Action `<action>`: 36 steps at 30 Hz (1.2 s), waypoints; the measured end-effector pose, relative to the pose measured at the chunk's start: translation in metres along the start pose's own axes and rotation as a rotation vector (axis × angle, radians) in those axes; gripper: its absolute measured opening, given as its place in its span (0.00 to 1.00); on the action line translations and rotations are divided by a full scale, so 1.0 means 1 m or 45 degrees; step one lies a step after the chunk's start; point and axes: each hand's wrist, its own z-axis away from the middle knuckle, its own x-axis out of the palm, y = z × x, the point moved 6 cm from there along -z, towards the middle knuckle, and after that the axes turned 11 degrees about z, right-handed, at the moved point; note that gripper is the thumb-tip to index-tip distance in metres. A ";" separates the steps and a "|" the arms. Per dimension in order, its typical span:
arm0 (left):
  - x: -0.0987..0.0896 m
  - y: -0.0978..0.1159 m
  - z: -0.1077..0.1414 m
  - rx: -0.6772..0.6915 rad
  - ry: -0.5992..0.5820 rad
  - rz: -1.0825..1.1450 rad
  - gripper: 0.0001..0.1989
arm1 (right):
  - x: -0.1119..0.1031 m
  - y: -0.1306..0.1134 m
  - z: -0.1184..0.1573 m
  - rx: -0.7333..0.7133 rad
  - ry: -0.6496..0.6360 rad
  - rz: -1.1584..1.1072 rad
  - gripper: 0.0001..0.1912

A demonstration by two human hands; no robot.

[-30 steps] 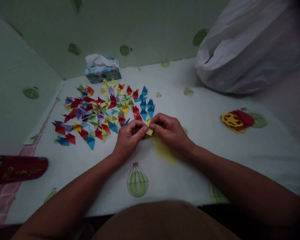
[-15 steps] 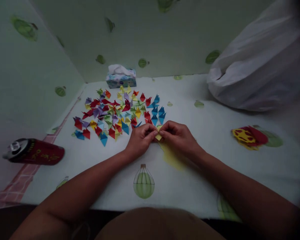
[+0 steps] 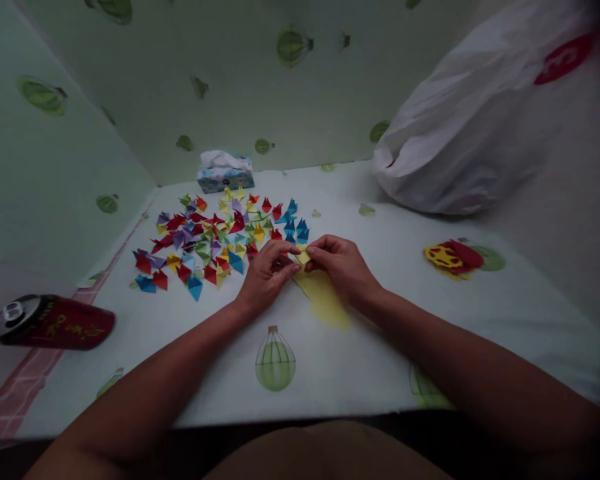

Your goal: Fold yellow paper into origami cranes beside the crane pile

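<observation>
A small piece of folded yellow paper (image 3: pixel 304 254) is held between my two hands, just above the table. My left hand (image 3: pixel 269 272) has its left edge between thumb and forefinger, which sit slightly apart. On the other side, my right hand (image 3: pixel 341 265) pinches the paper, its remaining fingers curled under. Close behind my left hand spread many folded paper cranes (image 3: pixel 237 221) in red, blue, yellow, green and purple. Beneath the right hand a yellow patch (image 3: pixel 333 305) shows on the tablecloth; whether it is print or paper I cannot tell.
A tissue box (image 3: pixel 226 179) stands at the back. On the left lies a dark red drink can (image 3: pixel 60 323). A large white plastic bag (image 3: pixel 445 153) fills the back right, with a red and yellow cut-out item (image 3: pixel 454 257) in front of it. The tablecloth (image 3: pixel 220 380) carries balloon prints.
The view has shifted, so everything on the table sits further left. My left fingertips have parted a little at the paper's edge, and the right hand still pinches it.
</observation>
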 end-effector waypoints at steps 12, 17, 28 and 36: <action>0.005 0.013 0.005 0.167 0.001 -0.230 0.03 | 0.006 -0.003 0.005 -0.007 -0.007 -0.130 0.16; 0.007 0.017 0.007 0.089 0.071 -0.208 0.03 | 0.008 -0.004 0.007 -0.032 -0.016 -0.115 0.15; 0.005 0.012 0.008 0.004 0.127 -0.134 0.04 | 0.007 0.001 0.009 -0.026 0.004 -0.120 0.12; 0.006 0.014 0.006 0.085 0.056 -0.274 0.07 | 0.005 -0.004 0.008 -0.060 0.028 -0.035 0.10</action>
